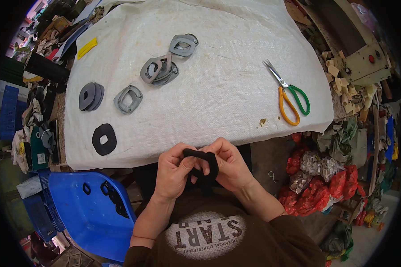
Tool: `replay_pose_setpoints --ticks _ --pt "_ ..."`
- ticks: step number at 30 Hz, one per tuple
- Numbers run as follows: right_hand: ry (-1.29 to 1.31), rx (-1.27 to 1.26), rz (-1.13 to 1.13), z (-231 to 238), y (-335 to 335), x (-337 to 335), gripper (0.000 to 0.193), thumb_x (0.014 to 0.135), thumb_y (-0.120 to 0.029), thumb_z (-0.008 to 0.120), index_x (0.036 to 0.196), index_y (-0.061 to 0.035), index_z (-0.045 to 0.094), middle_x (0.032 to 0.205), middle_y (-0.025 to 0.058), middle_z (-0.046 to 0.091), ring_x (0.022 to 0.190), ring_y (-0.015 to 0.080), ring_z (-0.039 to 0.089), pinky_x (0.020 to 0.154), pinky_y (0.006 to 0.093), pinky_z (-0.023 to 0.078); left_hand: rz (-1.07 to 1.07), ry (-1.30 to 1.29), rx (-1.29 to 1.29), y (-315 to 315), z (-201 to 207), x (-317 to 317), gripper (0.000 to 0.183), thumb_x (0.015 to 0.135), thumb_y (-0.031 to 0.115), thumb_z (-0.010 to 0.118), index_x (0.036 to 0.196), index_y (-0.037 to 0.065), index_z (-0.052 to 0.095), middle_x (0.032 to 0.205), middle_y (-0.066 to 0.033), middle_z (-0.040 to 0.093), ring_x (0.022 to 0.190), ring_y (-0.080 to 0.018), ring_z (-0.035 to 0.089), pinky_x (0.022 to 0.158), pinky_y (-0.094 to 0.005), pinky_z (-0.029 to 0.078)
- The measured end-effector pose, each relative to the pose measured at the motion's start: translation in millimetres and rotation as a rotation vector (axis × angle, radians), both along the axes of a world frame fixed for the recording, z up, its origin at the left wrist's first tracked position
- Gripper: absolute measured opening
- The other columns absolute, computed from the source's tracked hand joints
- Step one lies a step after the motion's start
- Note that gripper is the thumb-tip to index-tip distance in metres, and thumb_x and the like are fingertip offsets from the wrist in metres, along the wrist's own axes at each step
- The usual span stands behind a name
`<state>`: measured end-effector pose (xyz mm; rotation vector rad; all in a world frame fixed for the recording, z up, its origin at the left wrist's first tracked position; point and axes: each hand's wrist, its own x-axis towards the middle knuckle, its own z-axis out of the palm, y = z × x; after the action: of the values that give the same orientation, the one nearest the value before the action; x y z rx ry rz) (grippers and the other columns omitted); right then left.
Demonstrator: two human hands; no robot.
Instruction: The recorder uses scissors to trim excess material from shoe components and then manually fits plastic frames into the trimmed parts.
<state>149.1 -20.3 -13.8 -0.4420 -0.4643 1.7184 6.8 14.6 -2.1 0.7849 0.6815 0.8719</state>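
Note:
Close to my body, just off the table's near edge, my left hand (176,171) and my right hand (227,162) hold a black ring-shaped piece (213,163) between them. Thumbs and fingers of both hands pinch its rim, and some fingertips show through the opening. On the table to the left lie a black rounded pad with a hole (112,147), a small stack of dark grey pads (90,97) and a grey frame-shaped part (137,99). Farther back are a pile of grey frames (164,78) and another small group of them (176,52).
Scissors (286,84) with one orange and one green handle lie at the table's right. A white woven sheet (227,89) covers the table. A blue tub (67,213) with several black pieces stands lower left. Red plastic bags (307,196) sit at right. A yellow strip (87,48) lies far left.

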Motion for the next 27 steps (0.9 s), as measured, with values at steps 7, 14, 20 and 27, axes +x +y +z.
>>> replay_pose_setpoints --ticks 7,14,20,27 --pt "-0.335 0.000 -0.050 2.3 -1.9 11.0 0.012 0.091 -0.015 0.051 0.088 -0.0032 0.047 0.085 0.0127 0.056 0.077 0.0182 0.053 0.076 0.0312 0.043 0.035 0.170 0.054 0.1 -0.2 -3.3 0.020 0.086 0.019 0.059 0.088 0.000 0.053 0.069 -0.0076 0.058 0.056 -0.0116 0.055 0.040 -0.0189 0.039" --pt "-0.348 0.069 -0.221 3.4 -3.8 10.3 0.015 0.092 -0.018 0.050 0.093 -0.0031 0.046 0.089 0.0082 0.058 0.076 0.0101 0.053 0.071 0.0241 0.045 0.177 0.119 0.120 3.8 2.6 -10.6 0.017 0.086 0.016 0.058 0.088 0.000 0.053 0.069 -0.0059 0.056 0.055 -0.0095 0.052 0.040 -0.0189 0.040" --pt "-0.589 0.142 -0.270 16.6 6.3 2.6 0.018 0.092 -0.020 0.049 0.092 -0.0023 0.048 0.095 0.0091 0.056 0.076 0.0104 0.052 0.071 0.0241 0.045 0.098 0.176 0.135 2.3 4.3 -8.3 0.020 0.087 0.019 0.059 0.087 -0.001 0.055 0.070 -0.0041 0.058 0.053 -0.0064 0.050 0.043 -0.0171 0.039" --pt "-0.413 0.129 -0.176 4.2 -1.1 7.3 0.014 0.089 -0.013 0.055 0.096 -0.0023 0.050 0.092 0.0066 0.056 0.076 0.0081 0.052 0.065 0.0227 0.044 0.079 0.169 0.086 0.8 4.1 -6.9 0.020 0.087 0.019 0.058 0.089 0.000 0.056 0.070 -0.0038 0.058 0.054 -0.0052 0.049 0.043 -0.0166 0.038"
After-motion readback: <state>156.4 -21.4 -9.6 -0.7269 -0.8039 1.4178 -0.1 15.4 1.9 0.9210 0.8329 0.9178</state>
